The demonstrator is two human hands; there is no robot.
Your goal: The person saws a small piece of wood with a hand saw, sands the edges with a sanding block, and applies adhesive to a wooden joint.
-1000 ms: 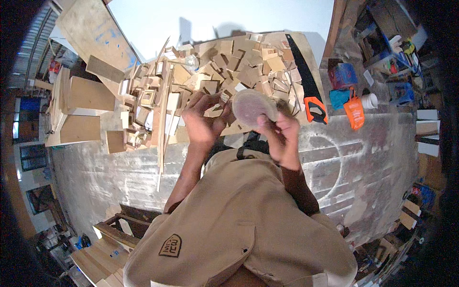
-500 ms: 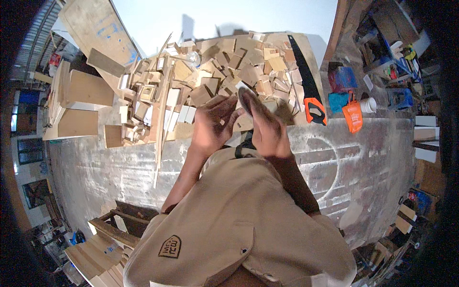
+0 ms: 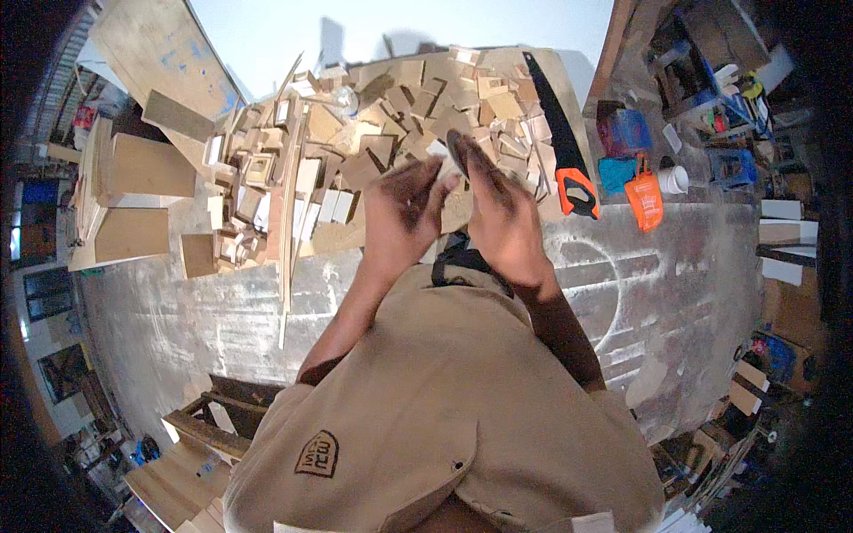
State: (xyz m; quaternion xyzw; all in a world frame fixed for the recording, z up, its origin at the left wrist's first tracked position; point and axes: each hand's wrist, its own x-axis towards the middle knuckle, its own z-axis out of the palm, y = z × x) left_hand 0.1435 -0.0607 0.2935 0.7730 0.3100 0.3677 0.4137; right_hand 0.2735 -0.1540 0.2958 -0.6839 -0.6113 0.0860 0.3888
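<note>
My right hand (image 3: 502,222) grips a round pad (image 3: 458,151), seen nearly edge-on, with its fingers along the pad. My left hand (image 3: 404,213) is closed just to its left, fingertips drawn together by a small pale piece too hidden to make out. Both hands are over a board (image 3: 355,233) strewn with small wood offcuts (image 3: 330,126). To their right lies a hand saw (image 3: 576,188) with a black blade and an orange handle.
Plywood panels (image 3: 155,160) stand at the left. An orange bag (image 3: 644,202), a teal cloth (image 3: 615,175), a white bucket (image 3: 673,179) and a blue stool (image 3: 730,167) sit at the right. A wooden frame (image 3: 209,417) is at lower left.
The round pad has turned from face-up to nearly edge-on as my right hand moved in. My left hand has shifted right, so the two hands are closer together.
</note>
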